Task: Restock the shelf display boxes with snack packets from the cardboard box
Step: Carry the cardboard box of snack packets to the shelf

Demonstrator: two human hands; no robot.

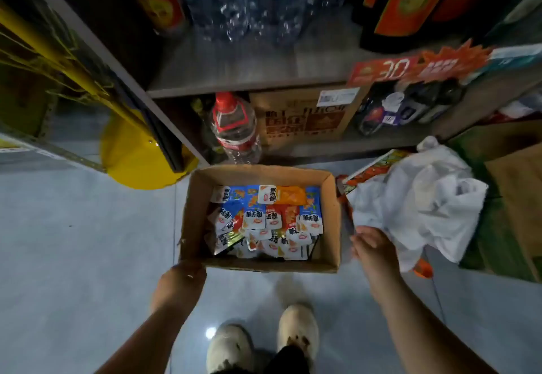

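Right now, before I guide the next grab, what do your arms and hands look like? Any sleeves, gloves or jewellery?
Both forearms are bare as far as the frame shows: no sleeves, gloves or watch. The left hand carries a small bright glint, perhaps a ring, too small to tell. The right hand shows nothing worn.

white plastic bag (425, 197) right | red-capped bottle (234, 127) beside brown carton (305, 118) | yellow stand base (135, 159) left

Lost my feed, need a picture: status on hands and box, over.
Left hand grips box near corner. Right hand beside box at white bag, grip unclear. Packets lie in box. Bag crowds box's right side.
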